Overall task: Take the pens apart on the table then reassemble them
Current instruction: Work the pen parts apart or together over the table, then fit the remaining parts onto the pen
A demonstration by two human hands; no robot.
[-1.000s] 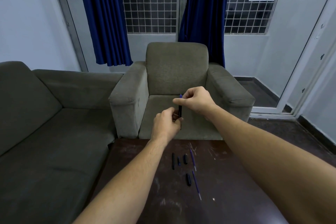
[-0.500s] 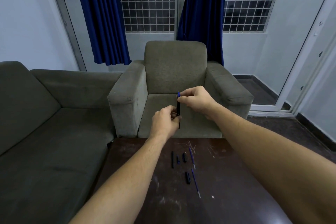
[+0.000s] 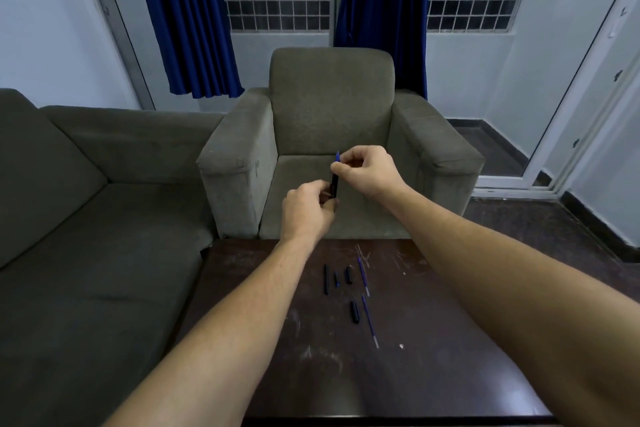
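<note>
Dark scratched wood of the worktop [image 3: 433, 340] nearest, with loose pen parts on it: blue refill [image 3: 370, 321] and short black cap [image 3: 354, 311] closest, black barrel [image 3: 326, 279] just beyond. Farther out, past the worktop's far edge, left hand [image 3: 306, 210] gripping the lower end of a black pen [image 3: 335, 180], right hand [image 3: 367, 168] pinching its blue upper tip. Long axis near upright, left hand below and nearer, right hand above. Likely a pull or twist along that axis next.

black pen [image 3: 334, 184] upright, pen parts [image 3: 348, 288] on table [image 3: 433, 340]
</note>
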